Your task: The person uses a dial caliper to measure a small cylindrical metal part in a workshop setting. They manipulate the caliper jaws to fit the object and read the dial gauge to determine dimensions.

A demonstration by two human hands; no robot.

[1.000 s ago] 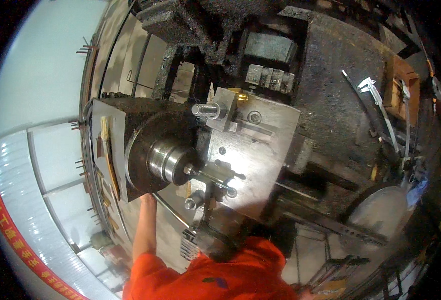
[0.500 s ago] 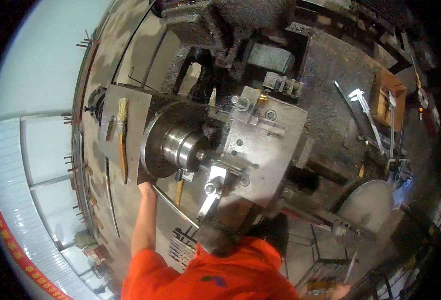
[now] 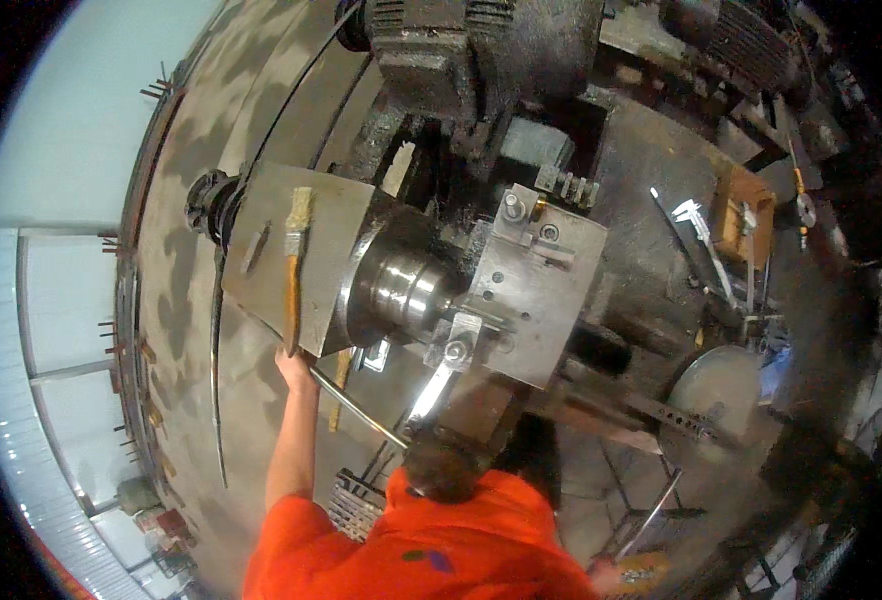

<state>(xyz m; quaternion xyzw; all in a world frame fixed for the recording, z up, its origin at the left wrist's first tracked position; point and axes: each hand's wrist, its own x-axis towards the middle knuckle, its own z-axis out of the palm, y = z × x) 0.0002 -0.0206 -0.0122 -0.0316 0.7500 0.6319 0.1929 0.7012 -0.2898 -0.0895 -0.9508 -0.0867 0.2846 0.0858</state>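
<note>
At the lower corner of the lathe headstock (image 3: 261,230), my left hand (image 3: 296,370) is closed, its fingertips partly hidden by the edge, so what it grips is unclear. A shiny metal bar (image 3: 361,412) slants down beside it. Low on the right, my right hand (image 3: 606,576) is closed around the lower end of a long metal rod (image 3: 651,512), below a large round disc (image 3: 711,395). The stepped, shiny round workpiece (image 3: 408,291) sits in the dark chuck (image 3: 361,285). Close to its face stands the flat tool slide (image 3: 551,320) with a bolted clamp (image 3: 456,345).
A wooden-handled brush (image 3: 294,280) lies on the headstock. Calipers (image 3: 706,245) and a wooden box (image 3: 744,222) rest on the dark machine bed at right. A dark motor (image 3: 486,45) stands at the far side. Another brush handle (image 3: 338,405) shows below the headstock.
My right hand has moved left together with the metal rod. My left hand stays by the headstock corner. The view has shifted, so the headstock appears farther right.
</note>
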